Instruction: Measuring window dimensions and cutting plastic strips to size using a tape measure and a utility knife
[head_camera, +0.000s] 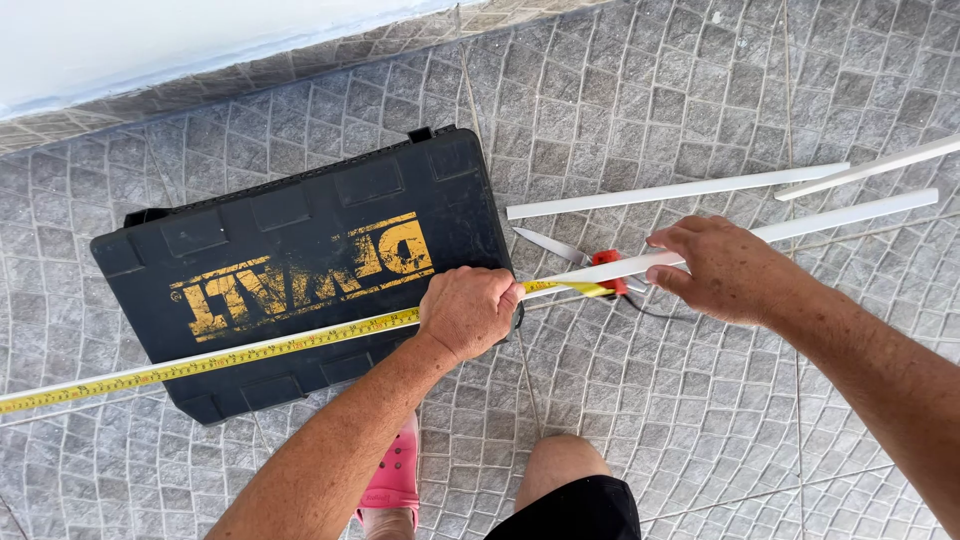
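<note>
This looks like a tiled floor at a home under repair, used as a makeshift work spot. Grey patterned stone floor tiles meet a pale blue painted wall; a black plastic power-tool case, long white plastic trim strips and a yellow measuring tape lie there.

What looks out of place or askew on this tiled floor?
Little stands out. The black tool case lies skewed to the tile lines, serving as a rest for the white strip and yellow tape measure under the left hand. Scissors lie open under the strip by the right hand. Two more strips lie loose.
</note>
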